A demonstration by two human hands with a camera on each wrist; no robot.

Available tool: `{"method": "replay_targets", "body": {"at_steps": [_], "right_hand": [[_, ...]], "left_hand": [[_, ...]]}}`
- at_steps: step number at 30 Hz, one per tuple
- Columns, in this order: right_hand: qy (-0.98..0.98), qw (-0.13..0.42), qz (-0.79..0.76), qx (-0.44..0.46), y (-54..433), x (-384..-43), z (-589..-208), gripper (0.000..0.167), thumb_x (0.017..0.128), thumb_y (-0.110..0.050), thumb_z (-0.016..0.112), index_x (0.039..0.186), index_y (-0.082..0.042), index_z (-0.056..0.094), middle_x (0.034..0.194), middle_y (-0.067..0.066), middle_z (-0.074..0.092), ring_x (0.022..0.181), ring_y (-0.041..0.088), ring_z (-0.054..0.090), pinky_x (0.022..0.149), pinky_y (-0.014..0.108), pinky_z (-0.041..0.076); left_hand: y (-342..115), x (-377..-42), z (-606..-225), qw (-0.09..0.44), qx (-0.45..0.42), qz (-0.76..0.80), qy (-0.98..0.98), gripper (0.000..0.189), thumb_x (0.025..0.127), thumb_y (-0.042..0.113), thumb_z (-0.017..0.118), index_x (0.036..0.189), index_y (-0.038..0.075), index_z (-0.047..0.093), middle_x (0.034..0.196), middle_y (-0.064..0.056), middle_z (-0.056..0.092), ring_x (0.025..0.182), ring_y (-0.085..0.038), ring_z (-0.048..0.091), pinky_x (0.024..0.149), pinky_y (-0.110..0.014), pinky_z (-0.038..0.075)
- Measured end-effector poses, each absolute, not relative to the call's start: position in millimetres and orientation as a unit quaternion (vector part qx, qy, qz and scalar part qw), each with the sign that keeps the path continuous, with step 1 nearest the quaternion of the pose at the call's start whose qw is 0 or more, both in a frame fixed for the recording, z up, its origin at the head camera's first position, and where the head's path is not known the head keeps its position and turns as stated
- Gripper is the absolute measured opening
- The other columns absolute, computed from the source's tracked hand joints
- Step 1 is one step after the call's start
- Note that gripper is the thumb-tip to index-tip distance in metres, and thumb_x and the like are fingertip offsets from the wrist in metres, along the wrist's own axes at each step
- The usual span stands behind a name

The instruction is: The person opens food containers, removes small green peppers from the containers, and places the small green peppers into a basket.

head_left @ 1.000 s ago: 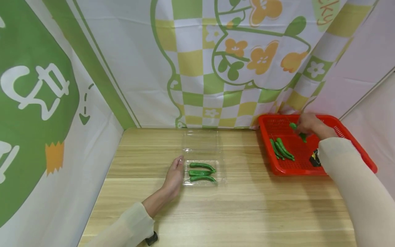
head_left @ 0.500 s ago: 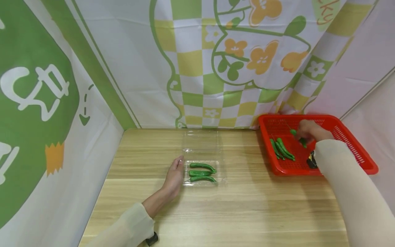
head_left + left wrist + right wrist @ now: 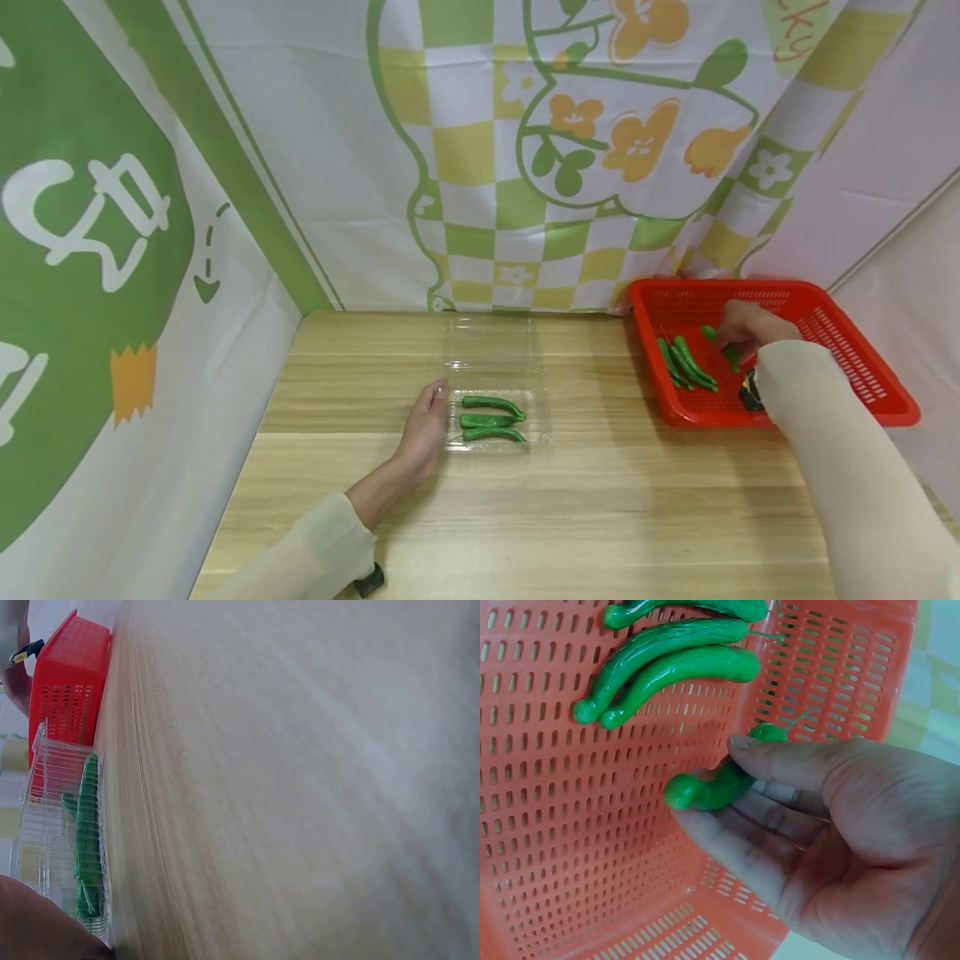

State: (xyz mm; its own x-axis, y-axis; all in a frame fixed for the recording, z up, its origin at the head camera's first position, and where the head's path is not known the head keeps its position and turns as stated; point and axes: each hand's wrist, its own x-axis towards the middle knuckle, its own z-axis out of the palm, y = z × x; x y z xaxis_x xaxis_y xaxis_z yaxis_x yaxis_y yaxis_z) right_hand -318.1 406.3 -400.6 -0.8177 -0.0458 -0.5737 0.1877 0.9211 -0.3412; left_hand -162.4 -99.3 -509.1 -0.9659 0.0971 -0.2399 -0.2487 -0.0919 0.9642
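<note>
My right hand (image 3: 752, 327) pinches a green chili pepper (image 3: 712, 787) between thumb and fingers, inside the red basket (image 3: 896, 404). Several more green peppers lie by the basket's left wall, among them one curved green pepper (image 3: 690, 675). On the table, a clear plastic clamshell box (image 3: 538, 421) lies with its lid (image 3: 491, 342) folded back. Three green peppers, including this middle pepper (image 3: 487, 421), lie side by side in the box. My left hand (image 3: 423, 429) rests against the box's left edge with its fingers fairly straight; some fingers are hidden.
The wooden table (image 3: 585, 517) reaches back to a printed curtain (image 3: 540, 167). The basket stands at the table's back right, near the right-hand cloth wall. Bare tabletop separates box and basket.
My right hand has moved slightly left and down within the basket, with the pepper in its fingers. The left hand and the clear box have stayed put.
</note>
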Motion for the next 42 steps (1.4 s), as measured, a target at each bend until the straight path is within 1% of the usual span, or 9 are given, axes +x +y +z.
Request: {"method": "replay_targets", "body": {"at_steps": [4,8,9,15,19,24,29,38,42], "right_hand": [[0.934,0.307,-0.180,0.034,403.4,-315.8,-400.5,0.018,0.097,-0.004,0.065,0.081,0.000,0.059,0.068,0.009,0.068,0.057,0.015,0.070,0.058,0.028,0.062],[0.926,0.319,-0.195,0.053,400.1,-313.9,-403.9,0.012,0.097,-0.003,0.063,0.089,0.004,0.059,0.064,0.007,0.068,0.056,0.014,0.069,0.058,0.027,0.062],[0.926,0.318,-0.195,0.066,399.4,-313.3,-404.8,0.011,0.096,-0.005,0.064,0.091,0.003,0.058,0.065,0.007,0.068,0.056,0.014,0.069,0.058,0.026,0.061],[0.932,0.313,-0.170,0.065,397.2,-311.9,-410.1,0.015,0.095,-0.007,0.064,0.100,0.006,0.059,0.068,0.010,0.070,0.054,0.015,0.068,0.055,0.027,0.060],[0.935,0.318,-0.151,0.047,394.8,-313.1,-411.3,0.015,0.097,-0.008,0.063,0.097,0.007,0.063,0.069,0.011,0.071,0.054,0.013,0.068,0.055,0.027,0.061],[0.930,0.329,-0.157,0.039,393.0,-314.8,-412.3,0.014,0.098,-0.006,0.063,0.095,0.008,0.062,0.071,0.013,0.071,0.055,0.013,0.069,0.055,0.025,0.061],[0.928,0.336,-0.155,0.049,392.8,-314.2,-412.2,0.014,0.099,-0.008,0.064,0.093,0.005,0.063,0.067,0.007,0.068,0.055,0.012,0.067,0.054,0.023,0.060],[0.926,0.328,-0.176,0.062,390.5,-306.2,-407.9,0.012,0.097,-0.009,0.065,0.089,-0.001,0.066,0.065,0.005,0.069,0.056,0.013,0.068,0.057,0.025,0.059],[0.918,0.313,-0.227,0.089,390.0,-298.8,-404.8,0.008,0.095,-0.009,0.065,0.092,-0.001,0.064,0.070,0.009,0.071,0.061,0.016,0.070,0.060,0.027,0.061]], "left_hand": [[-99.4,-162.4,-508.1,0.117,-0.056,0.739,0.662,0.055,0.117,0.020,0.026,0.166,-0.002,0.015,0.176,-0.023,0.007,0.162,-0.043,0.001,0.133,-0.057,0.005],[-99.6,-162.0,-507.2,0.119,-0.055,0.737,0.663,0.055,0.117,0.020,0.026,0.166,-0.002,0.015,0.176,-0.022,0.007,0.162,-0.043,0.001,0.133,-0.057,0.005],[-99.7,-162.0,-507.0,0.119,-0.056,0.737,0.664,0.055,0.117,0.021,0.026,0.166,-0.002,0.015,0.176,-0.023,0.007,0.162,-0.043,0.001,0.133,-0.057,0.005],[-99.5,-162.1,-506.8,0.118,-0.060,0.735,0.665,0.055,0.117,0.020,0.026,0.167,-0.002,0.014,0.176,-0.022,0.007,0.163,-0.043,0.001,0.133,-0.057,0.005],[-99.2,-162.4,-507.2,0.115,-0.061,0.737,0.663,0.055,0.117,0.020,0.026,0.166,-0.003,0.014,0.176,-0.023,0.007,0.163,-0.043,0.001,0.133,-0.057,0.005],[-99.1,-162.4,-508.0,0.114,-0.059,0.739,0.662,0.055,0.117,0.019,0.026,0.166,-0.004,0.014,0.176,-0.023,0.007,0.162,-0.043,0.001,0.133,-0.057,0.004],[-99.6,-161.8,-507.7,0.118,-0.056,0.736,0.664,0.056,0.117,0.020,0.025,0.166,-0.003,0.013,0.176,-0.023,0.006,0.162,-0.043,0.000,0.133,-0.057,0.004],[-99.7,-161.4,-507.2,0.117,-0.055,0.736,0.664,0.055,0.117,0.020,0.025,0.167,-0.003,0.013,0.176,-0.023,0.006,0.162,-0.043,0.001,0.133,-0.057,0.004],[-99.5,-161.7,-507.4,0.115,-0.058,0.735,0.666,0.055,0.117,0.020,0.026,0.167,-0.002,0.014,0.176,-0.022,0.007,0.162,-0.043,0.001,0.133,-0.057,0.005]]}}
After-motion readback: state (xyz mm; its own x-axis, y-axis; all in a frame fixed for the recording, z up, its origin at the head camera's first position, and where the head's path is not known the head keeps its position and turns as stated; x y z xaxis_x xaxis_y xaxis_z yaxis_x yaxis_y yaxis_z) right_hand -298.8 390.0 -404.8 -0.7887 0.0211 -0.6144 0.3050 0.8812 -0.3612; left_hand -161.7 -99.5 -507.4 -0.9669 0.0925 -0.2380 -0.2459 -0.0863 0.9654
